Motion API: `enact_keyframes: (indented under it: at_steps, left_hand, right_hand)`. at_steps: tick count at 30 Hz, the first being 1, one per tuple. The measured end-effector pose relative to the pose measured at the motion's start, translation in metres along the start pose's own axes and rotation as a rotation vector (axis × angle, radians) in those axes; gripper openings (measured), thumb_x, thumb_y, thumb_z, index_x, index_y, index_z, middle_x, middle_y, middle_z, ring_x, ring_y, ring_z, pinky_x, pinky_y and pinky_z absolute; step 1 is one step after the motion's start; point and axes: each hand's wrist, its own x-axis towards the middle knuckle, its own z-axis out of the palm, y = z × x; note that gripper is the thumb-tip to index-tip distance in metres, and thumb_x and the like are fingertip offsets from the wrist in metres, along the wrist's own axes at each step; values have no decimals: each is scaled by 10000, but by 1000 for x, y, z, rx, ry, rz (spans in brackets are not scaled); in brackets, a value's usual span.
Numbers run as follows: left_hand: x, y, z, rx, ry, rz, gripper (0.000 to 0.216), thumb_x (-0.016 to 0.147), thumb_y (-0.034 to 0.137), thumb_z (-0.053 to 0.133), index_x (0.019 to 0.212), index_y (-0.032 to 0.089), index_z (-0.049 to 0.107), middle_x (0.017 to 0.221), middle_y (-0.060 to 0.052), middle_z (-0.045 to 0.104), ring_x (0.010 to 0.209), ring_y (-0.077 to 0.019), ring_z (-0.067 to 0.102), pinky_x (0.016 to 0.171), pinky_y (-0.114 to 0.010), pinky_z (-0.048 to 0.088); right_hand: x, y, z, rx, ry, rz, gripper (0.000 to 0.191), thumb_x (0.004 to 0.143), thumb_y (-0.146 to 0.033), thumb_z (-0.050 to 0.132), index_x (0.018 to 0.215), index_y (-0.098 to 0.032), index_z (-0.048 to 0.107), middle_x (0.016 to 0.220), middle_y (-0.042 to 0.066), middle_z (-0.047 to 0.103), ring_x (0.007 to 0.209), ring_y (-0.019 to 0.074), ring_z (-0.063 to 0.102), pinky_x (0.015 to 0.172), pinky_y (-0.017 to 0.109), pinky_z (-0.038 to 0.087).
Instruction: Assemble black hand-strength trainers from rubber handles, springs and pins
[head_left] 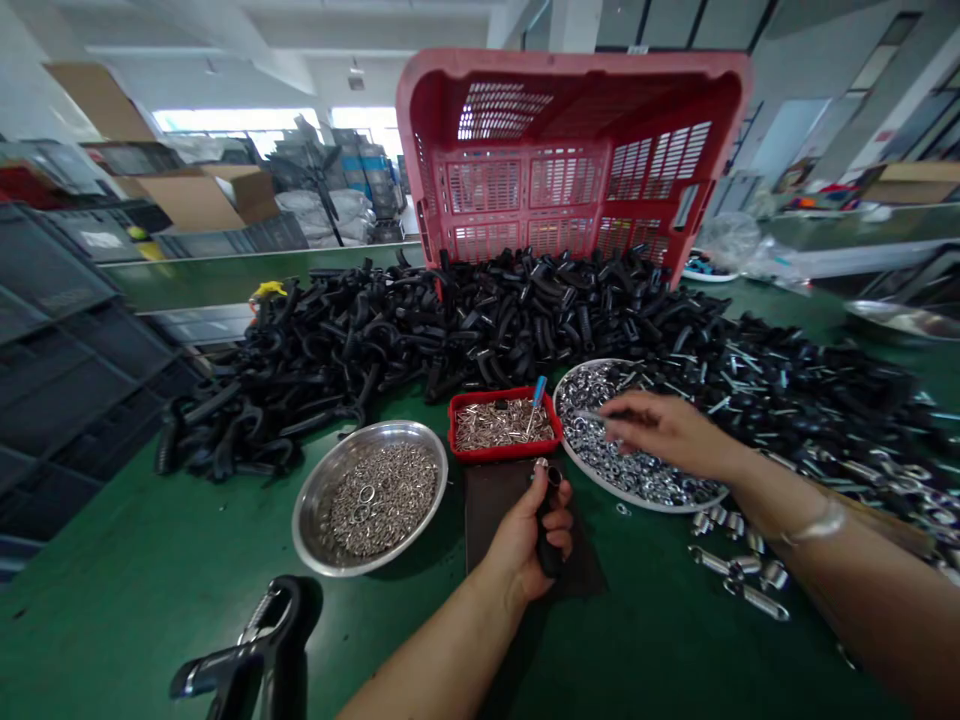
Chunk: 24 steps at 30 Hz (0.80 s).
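My left hand (534, 535) is closed around a black plastic handle (550, 520), held upright over a dark brown mat (495, 500); a small metal piece sits at the handle's top. My right hand (660, 430) hovers over a round metal plate of shiny nuts (637, 470), fingers pinched together and blurred; what they pinch is too small to make out. Between the two hands' reach stands a red tray of small metal pins (502, 425) with a blue-handled tool (538, 392) stuck in it.
A round steel bowl of small rings (371, 495) sits left of the mat. A long heap of black handles (450, 330) crosses the green table, backed by a tipped red crate (570, 150). Metal bolts (739, 575) lie at right. A black assembled piece (255, 655) lies near me.
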Motion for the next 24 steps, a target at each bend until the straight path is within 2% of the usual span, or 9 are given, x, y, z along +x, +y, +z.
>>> enact_keyframes:
  at_steps: [2,5,7,10,12,14,17,21,24]
  left_hand:
    - [0,-1,0,18,3,14,290,796,383,557,821,96,533,686,15,538,387,23,302,305,-75,234]
    - [-1,-4,1,135,9,75,290,756,381,608,819,107,537,689,18,522,396,22,279,316,-77,213]
    - [-2,-5,0,257,-41,180,293,709,365,662,820,124,538,716,16,522,413,16,285,333,-86,214]
    - [-4,-3,-3,376,-177,321,311,666,360,701,818,143,539,673,29,492,440,-5,311,379,-110,248]
    - [-6,2,-8,405,-218,341,365,626,398,722,836,156,546,609,46,448,439,-20,318,410,-136,283]
    - [-9,8,-12,437,-219,328,448,564,440,747,860,164,554,604,46,445,446,-37,345,437,-166,312]
    - [-14,17,-15,510,-256,300,480,494,450,777,804,158,557,673,15,484,514,-66,421,489,-193,337]
    - [-21,21,-9,594,-389,265,467,473,494,765,654,141,518,632,1,460,568,-90,436,551,-208,340]
    - [-23,21,-6,638,-409,259,489,453,517,762,631,143,504,623,-2,446,579,-100,435,560,-214,332]
  right_hand:
    - [-14,-37,11,60,-160,-74,281,862,-335,409,1029,-200,589,862,40,628,695,121,599,604,251,498]
    - [-21,-66,20,-65,-175,-134,258,860,-296,421,968,-189,630,867,64,628,790,155,596,699,296,489]
    - [-20,-73,22,-114,-109,-142,240,855,-288,438,957,-198,636,869,62,642,804,162,601,723,308,487]
    - [-23,-81,31,-184,115,-186,242,840,-302,473,997,-183,614,906,75,657,811,175,612,710,319,505]
    - [-32,-87,44,-246,268,-298,228,835,-278,484,1000,-178,607,934,83,659,847,179,613,708,312,515]
    - [-42,-93,57,-288,349,-451,231,832,-224,487,1036,-198,593,995,77,653,917,172,602,729,289,517]
    - [-55,-105,65,-363,400,-564,293,831,-165,455,1103,-210,556,1057,78,642,960,185,594,722,289,526]
    - [-58,-127,53,-445,385,-663,339,838,-109,321,1001,-166,612,949,95,680,848,206,636,636,293,544]
    - [-57,-138,45,-464,363,-709,368,817,-74,295,938,-123,639,904,120,687,808,214,645,621,291,542]
